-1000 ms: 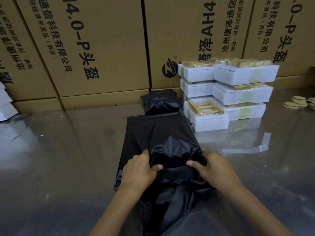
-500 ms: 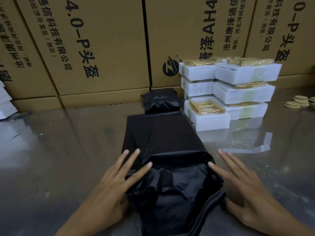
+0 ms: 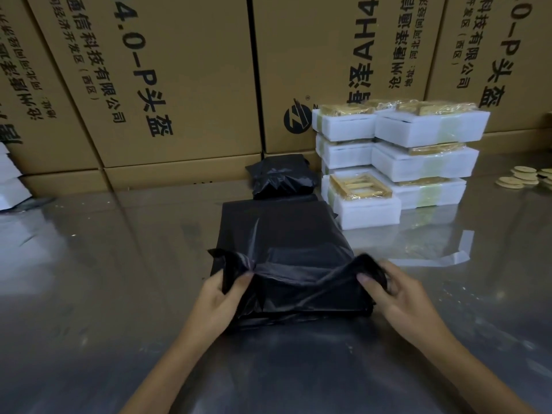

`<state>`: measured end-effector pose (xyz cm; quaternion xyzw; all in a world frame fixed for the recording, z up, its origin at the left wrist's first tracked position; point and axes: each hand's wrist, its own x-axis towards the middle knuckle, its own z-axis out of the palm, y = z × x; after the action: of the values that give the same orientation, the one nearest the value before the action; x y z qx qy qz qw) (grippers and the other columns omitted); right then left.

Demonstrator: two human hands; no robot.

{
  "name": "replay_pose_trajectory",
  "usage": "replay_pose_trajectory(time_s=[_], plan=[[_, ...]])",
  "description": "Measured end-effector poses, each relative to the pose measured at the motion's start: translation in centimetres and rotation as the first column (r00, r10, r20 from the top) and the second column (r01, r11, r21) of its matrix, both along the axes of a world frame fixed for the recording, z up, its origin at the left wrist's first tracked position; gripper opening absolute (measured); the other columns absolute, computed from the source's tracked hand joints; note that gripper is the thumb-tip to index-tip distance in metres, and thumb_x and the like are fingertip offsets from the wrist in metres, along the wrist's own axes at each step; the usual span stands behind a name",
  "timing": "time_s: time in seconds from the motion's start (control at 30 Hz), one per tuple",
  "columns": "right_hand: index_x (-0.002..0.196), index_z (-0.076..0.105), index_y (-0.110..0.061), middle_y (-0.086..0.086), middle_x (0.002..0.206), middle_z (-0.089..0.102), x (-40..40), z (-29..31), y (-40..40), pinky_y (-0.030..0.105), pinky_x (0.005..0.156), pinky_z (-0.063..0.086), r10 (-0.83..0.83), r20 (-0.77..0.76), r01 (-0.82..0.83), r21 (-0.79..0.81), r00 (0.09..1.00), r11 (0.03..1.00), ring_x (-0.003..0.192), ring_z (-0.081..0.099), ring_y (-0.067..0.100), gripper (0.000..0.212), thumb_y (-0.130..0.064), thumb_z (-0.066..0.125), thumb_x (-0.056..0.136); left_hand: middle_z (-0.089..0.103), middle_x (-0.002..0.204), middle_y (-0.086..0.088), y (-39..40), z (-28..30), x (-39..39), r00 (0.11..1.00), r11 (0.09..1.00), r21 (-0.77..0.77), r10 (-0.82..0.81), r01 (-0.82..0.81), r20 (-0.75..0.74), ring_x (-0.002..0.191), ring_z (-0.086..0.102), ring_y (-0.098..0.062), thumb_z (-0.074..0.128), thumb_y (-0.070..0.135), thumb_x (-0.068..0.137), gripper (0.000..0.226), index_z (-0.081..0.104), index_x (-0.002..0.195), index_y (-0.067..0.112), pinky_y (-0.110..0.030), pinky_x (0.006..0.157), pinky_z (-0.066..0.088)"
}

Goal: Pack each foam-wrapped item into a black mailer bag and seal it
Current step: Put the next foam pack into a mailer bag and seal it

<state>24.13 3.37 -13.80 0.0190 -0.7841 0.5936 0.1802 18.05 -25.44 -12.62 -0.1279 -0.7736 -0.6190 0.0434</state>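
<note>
**Reader:** Both hands, what are they doing?

**Describer:** Both hands are gripping the near end of a black mailer bag (image 3: pixel 286 282) lying on a shiny grey table (image 3: pixel 89 294). The left hand (image 3: pixel 221 297) is pinching the bag's left corner between thumb and curled fingers, lifting a crumpled flap. The right hand (image 3: pixel 394 291) is pinching the right corner the same way, thumb on top. The plastic between them is sagging over a boxy shape inside.

**Reader:** Where is the bag sitting?

**Describer:** It is lying front and centre, on top of a flat stack of empty black bags (image 3: pixel 277 222) extending away from the person. Beyond that stack, a filled, crumpled black package (image 3: pixel 282 177) is resting against the cardboard cartons (image 3: pixel 179 85) lining the back.

**Reader:** And the items waiting?

**Describer:** Foam-wrapped items (image 3: pixel 412 156) are sitting stacked to the right of the bags, white foam around yellowish contents. One (image 3: pixel 364 201) is lying alone at the front, just beside the bag stack. A clear plastic strip (image 3: pixel 448 255) is lying near the right hand, and pale round discs (image 3: pixel 522 177) are lying at the far right.
</note>
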Motion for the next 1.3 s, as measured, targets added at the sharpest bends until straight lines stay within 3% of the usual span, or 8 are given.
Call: replay_pose_trajectory(time_s=[0.4,0.63,0.8,0.87,0.93,1.07,1.2,1.3], plan=[[0.08,0.058,-0.009,0.014,0.077,0.069,-5.6,4.1,-0.7,0.031,0.062,0.044,-0.263,-0.062,0.252,-0.142,0.963,0.957,0.069,0.059,0.024,0.023,-0.021,0.066,0.097,0.075,0.097,0.006,1.4,3.7,-4.9,0.975,0.952,0.224,0.221,-0.208,-0.035,0.094,0.07,-0.013,0.064,0.052,0.09,0.023,0.072,0.093,0.03,-0.032,0.081,0.054],[0.098,0.071,-0.002,0.017,0.101,0.071,-9.7,2.5,-1.1,0.037,0.082,0.046,-0.322,0.391,0.257,0.21,0.863,0.943,0.097,0.064,0.034,0.035,-0.031,0.053,0.103,0.065,0.113,-0.023,4.1,0.0,-7.9,0.929,0.731,-0.615,0.37,-0.296,-0.007,0.105,0.06,-0.041,0.044,0.029,0.106,0.028,0.061,0.1,0.008,-0.033,0.073,0.036],[0.08,0.067,0.0,0.016,0.084,0.069,-9.9,1.8,-0.9,0.035,0.073,0.044,-0.288,0.412,0.246,0.153,0.864,0.957,0.087,0.064,0.033,0.041,-0.029,0.051,0.104,0.054,0.132,-0.013,5.4,0.0,-7.3,0.925,0.401,-0.848,0.293,-0.348,-0.242,0.119,0.053,-0.033,0.036,0.033,0.107,0.032,0.058,0.122,0.013,-0.038,0.072,0.04],[0.07,0.058,-0.002,0.015,0.075,0.063,-10.0,1.5,-0.9,0.035,0.065,0.037,-0.337,0.34,0.265,0.241,0.878,0.934,0.084,0.062,0.036,0.041,-0.026,0.053,0.103,0.023,0.159,-0.013,4.8,0.0,-7.7,0.932,0.319,-0.876,0.135,-0.363,-0.337,0.147,0.022,-0.031,0.042,0.024,0.106,0.026,0.057,0.124,0.013,-0.039,0.099,0.041],[0.069,0.057,-0.007,0.007,0.085,0.059,-9.9,1.3,-0.8,0.032,0.064,0.029,-0.348,0.243,0.282,0.267,0.906,0.921,0.088,0.06,0.033,0.035,-0.02,0.055,0.101,-0.005,0.167,-0.007,4.1,-0.3,-8.4,0.944,0.399,-0.869,-0.027,-0.291,-0.328,0.154,-0.007,-0.026,0.045,0.013,0.104,0.024,0.055,0.126,0.012,-0.04,0.121,0.018],[0.076,0.066,-0.007,-0.008,0.086,0.059,-9.8,0.6,-0.8,0.009,0.064,0.037,-0.221,0.179,0.214,0.06,0.959,0.975,0.079,0.054,0.007,0.028,-0.014,0.056,0.101,0.013,0.165,0.005,3.0,-0.3,-9.0,0.99,0.753,-0.656,-0.126,0.053,-0.065,0.149,0.025,-0.02,0.033,0.021,0.109,0.039,0.042,0.144,0.005,-0.023,0.113,0.025],[0.059,0.039,-0.016,0.0,0.054,0.034,-9.9,0.2,-1.0,0.024,0.048,0.024,-0.259,0.18,0.261,0.017,0.949,0.965,0.051,0.034,0.01,0.046,-0.019,0.059,0.1,0.06,0.133,-0.008,2.6,-0.3,-10.1,0.977,0.792,-0.572,-0.154,0.213,0.15,0.127,0.053,-0.027,0.036,0.024,0.109,0.03,0.052,0.13,0.01,-0.024,0.094,0.039],[0.059,0.037,-0.015,0.001,0.054,0.033,-9.9,0.3,-1.1,0.032,0.054,0.024,-0.261,0.177,0.262,0.018,0.949,0.965,0.053,0.034,0.013,0.047,-0.019,0.058,0.101,0.063,0.124,-0.014,2.4,-0.1,-10.8,0.957,0.769,-0.58,-0.145,0.268,0.25,0.132,0.043,-0.029,0.03,0.026,0.11,0.033,0.052,0.122,0.004,-0.025,0.112,0.016]])
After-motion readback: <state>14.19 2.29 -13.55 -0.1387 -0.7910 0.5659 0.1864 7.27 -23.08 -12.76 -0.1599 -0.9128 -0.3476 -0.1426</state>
